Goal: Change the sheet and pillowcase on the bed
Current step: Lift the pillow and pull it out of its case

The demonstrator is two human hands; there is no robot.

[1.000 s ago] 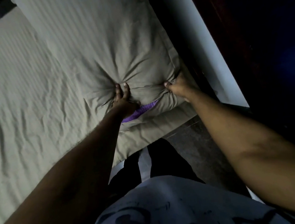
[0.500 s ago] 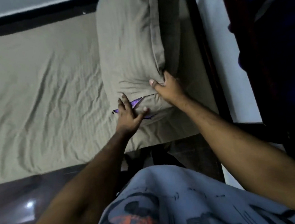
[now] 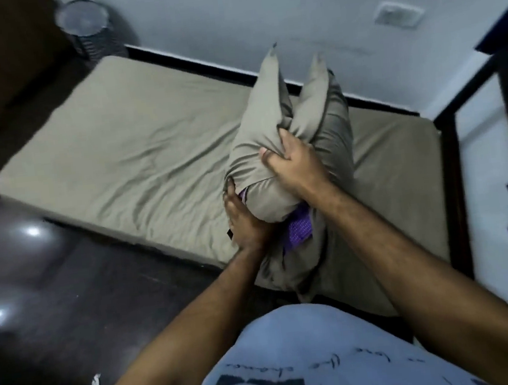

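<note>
A pillow in an olive-grey pillowcase [image 3: 301,117] is lifted off the bed and bunched up, two corners pointing upward. My right hand [image 3: 294,165] grips the case from above, fingers dug into the fabric. At the open near end my left hand [image 3: 245,221] holds the pillow from the left side. The purple inner pillow [image 3: 299,230] shows through that opening between my hands. The mattress lies under an olive-grey sheet [image 3: 122,163], wrinkled in the middle.
The mattress sits low on a dark glossy floor [image 3: 38,312]. A dark bed frame post [image 3: 452,169] runs along the right. A mesh bin [image 3: 88,30] stands in the far left corner by the white wall, which carries a switch plate [image 3: 398,14].
The pillow has come up off the mattress and is now squeezed between both hands. My right hand has shifted onto its top. My view has pulled back, showing the whole bed.
</note>
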